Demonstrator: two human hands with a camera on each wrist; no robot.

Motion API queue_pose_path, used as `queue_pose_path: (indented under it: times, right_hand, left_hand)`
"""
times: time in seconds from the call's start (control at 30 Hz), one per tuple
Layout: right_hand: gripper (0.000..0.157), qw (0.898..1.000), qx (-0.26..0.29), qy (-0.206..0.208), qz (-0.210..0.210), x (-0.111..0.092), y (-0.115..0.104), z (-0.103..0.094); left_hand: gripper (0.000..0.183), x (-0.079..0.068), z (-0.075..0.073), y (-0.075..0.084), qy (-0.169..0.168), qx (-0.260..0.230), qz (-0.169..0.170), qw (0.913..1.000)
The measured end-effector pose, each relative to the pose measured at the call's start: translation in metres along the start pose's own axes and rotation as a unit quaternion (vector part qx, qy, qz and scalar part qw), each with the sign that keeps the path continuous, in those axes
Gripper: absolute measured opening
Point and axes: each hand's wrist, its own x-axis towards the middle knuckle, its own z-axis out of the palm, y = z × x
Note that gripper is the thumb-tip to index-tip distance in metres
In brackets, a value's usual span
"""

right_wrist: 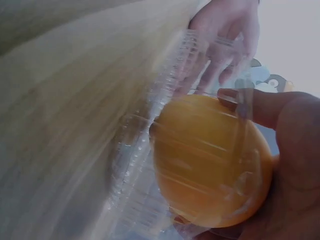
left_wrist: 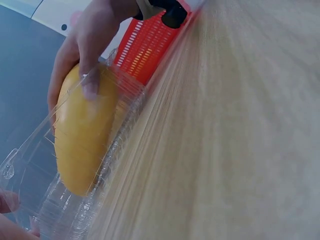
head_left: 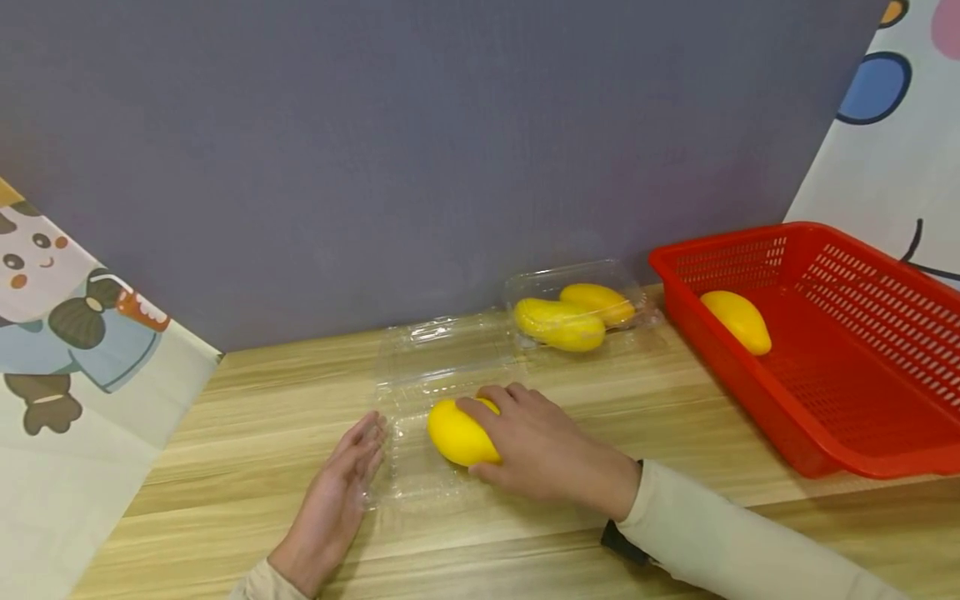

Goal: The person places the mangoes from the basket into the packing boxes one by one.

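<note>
A yellow mango [head_left: 461, 433] is gripped by my right hand [head_left: 536, 450], inside the near half of an open clear plastic clamshell box [head_left: 420, 479]. In the right wrist view the mango [right_wrist: 210, 160] shows through the clear wall, with fingers and thumb around it. My left hand [head_left: 337, 492] stands on edge at the box's left side, its fingers straight and touching the plastic. The box's lid [head_left: 450, 350] lies folded back toward the grey wall. In the left wrist view the mango [left_wrist: 82, 135] is lengthwise, its lower end in the box.
Behind the open box stands a second clear box [head_left: 570, 275] with two mangoes [head_left: 558, 325] in it. On the right, a red plastic basket [head_left: 750, 392] contains one mango [head_left: 738, 321]. A grey wall [head_left: 450, 167] borders the wooden table [head_left: 262, 408] at the back.
</note>
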Motion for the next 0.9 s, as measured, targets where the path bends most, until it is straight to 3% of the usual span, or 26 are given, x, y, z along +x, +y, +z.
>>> queue_pose_path:
  times: [0.23,0.63,0.9]
  right_hand:
    - [0.072,1.0,0.001,-0.02,0.012,0.004,0.0,0.006]
    - [0.062,0.992,0.045,-0.114,0.03,0.013,-0.016,-0.003]
    - [0.063,0.993,0.038,-0.109,0.021,0.02,-0.025,-0.003]
  left_hand:
    - [0.067,0.002,0.0,-0.002,-0.012,-0.003,0.003,0.9999]
    - [0.065,0.0,-0.005,-0.003,0.0,-0.007,-0.01,0.9999]
    - [0.062,0.002,-0.004,-0.004,0.002,-0.011,-0.007,0.9999]
